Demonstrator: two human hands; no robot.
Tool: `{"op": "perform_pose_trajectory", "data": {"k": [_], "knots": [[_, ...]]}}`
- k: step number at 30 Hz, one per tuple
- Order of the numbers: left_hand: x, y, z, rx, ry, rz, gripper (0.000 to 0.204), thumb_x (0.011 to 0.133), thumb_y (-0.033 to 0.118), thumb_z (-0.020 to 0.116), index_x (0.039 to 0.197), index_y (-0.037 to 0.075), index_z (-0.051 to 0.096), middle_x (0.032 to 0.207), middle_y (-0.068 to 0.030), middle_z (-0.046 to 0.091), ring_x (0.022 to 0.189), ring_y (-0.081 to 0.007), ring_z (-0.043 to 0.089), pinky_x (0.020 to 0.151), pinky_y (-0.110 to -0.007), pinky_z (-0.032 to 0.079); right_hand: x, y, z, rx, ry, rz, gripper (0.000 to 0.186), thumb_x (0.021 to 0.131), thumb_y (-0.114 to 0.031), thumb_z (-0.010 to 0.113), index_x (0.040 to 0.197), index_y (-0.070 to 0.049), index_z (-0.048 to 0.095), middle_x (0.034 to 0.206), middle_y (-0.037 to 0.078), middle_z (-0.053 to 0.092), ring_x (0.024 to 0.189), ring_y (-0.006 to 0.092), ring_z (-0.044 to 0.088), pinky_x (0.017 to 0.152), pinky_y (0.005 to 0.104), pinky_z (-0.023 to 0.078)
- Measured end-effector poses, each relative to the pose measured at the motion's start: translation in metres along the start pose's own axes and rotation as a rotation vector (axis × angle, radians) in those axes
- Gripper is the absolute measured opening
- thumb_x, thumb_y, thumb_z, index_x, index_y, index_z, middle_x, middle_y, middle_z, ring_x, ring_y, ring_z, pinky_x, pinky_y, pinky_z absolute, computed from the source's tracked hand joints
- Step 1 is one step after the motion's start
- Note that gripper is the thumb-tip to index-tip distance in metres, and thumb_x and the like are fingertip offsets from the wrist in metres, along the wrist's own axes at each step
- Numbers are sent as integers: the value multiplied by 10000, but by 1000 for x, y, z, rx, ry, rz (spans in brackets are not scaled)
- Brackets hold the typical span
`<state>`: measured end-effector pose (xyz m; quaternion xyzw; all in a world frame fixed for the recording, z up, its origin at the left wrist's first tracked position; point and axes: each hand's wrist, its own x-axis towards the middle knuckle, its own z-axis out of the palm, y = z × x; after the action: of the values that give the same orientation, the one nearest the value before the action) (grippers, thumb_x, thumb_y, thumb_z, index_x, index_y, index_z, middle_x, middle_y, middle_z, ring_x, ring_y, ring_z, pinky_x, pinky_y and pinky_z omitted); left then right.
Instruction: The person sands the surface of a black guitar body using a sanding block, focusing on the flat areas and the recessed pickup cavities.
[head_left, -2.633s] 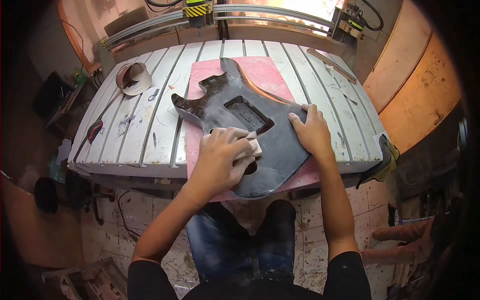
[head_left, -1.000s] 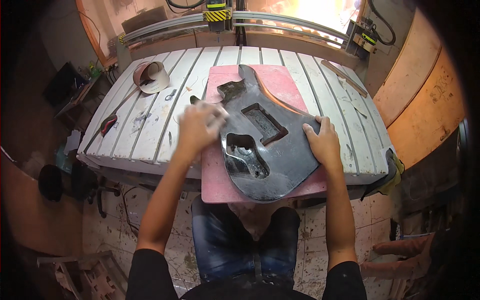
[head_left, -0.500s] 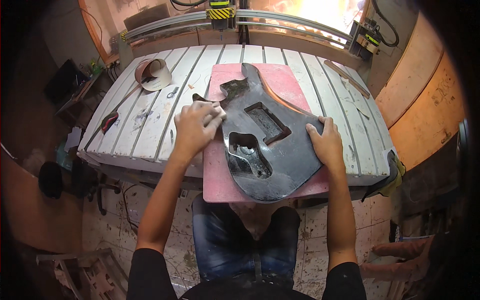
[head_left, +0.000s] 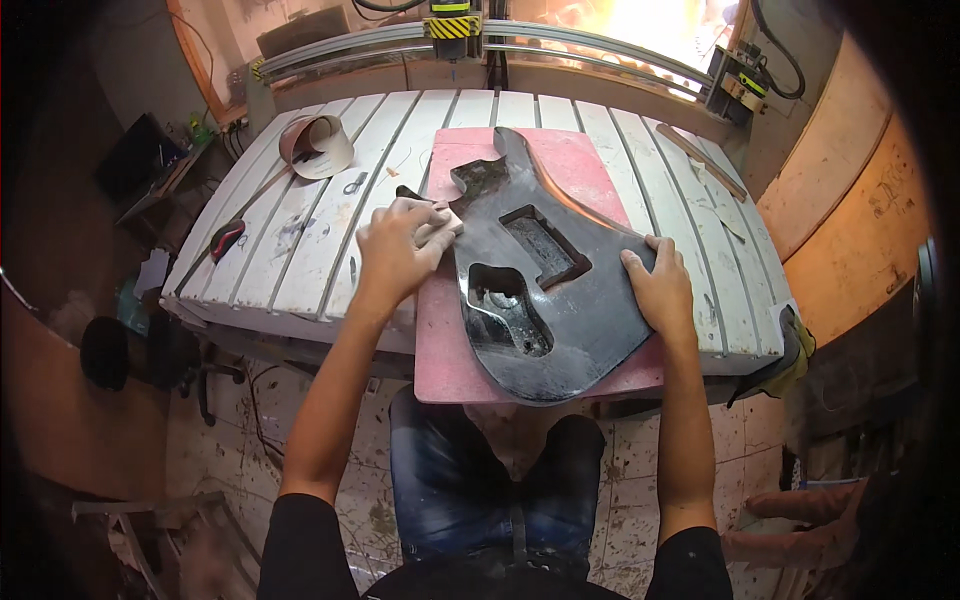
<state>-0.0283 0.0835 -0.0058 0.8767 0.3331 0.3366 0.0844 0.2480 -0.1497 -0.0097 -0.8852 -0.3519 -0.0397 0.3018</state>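
A dark grey-black electric guitar body [head_left: 600,315] with routed cavities lies face up on a pink board [head_left: 437,350], its neck end pointing away from me. My left hand [head_left: 400,245] is closed on a small pale pad, possibly folded sandpaper [head_left: 455,217], pressed at the body's left edge near the waist. Whitish dust coats those fingers. My right hand [head_left: 664,285] grips the body's right edge, thumb on top; its fingertips are partly hidden around the side. Bare orange-brown wood shows along the upper right contour.
The white slatted table [head_left: 300,250] holds a curled roll of abrasive sheet [head_left: 330,160], a red-and-black handled tool [head_left: 228,240] and a wooden strip [head_left: 700,160]. A machine gantry [head_left: 560,35] spans the far side. A cloth [head_left: 790,350] hangs at the right corner.
My left hand and the pad have shifted slightly along the body's left edge, away from me. The right hand keeps its hold. The whole view has moved a little.
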Motion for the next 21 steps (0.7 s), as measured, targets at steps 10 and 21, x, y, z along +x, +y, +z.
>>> {"op": "perform_pose_trajectory", "data": {"k": [10,21], "knots": [[-10,30,9,-27,-16,-37,258,907,439,789,1043,221,810,1153,-15,712,1129,-290,624,951,-506,436,3,10,1,-18,17,-2,595,961,-455,689,1372,-41,573,1359,248,621,1265,445,591,1082,516,463],[-23,39,8,-88,8,285,287,936,442,749,1086,200,787,1146,-50,703,1091,-296,629,914,-505,446,2,7,-4,2,33,-2,601,960,-459,691,1372,-37,574,1340,255,629,1242,452,602,1074,522,468]]}}
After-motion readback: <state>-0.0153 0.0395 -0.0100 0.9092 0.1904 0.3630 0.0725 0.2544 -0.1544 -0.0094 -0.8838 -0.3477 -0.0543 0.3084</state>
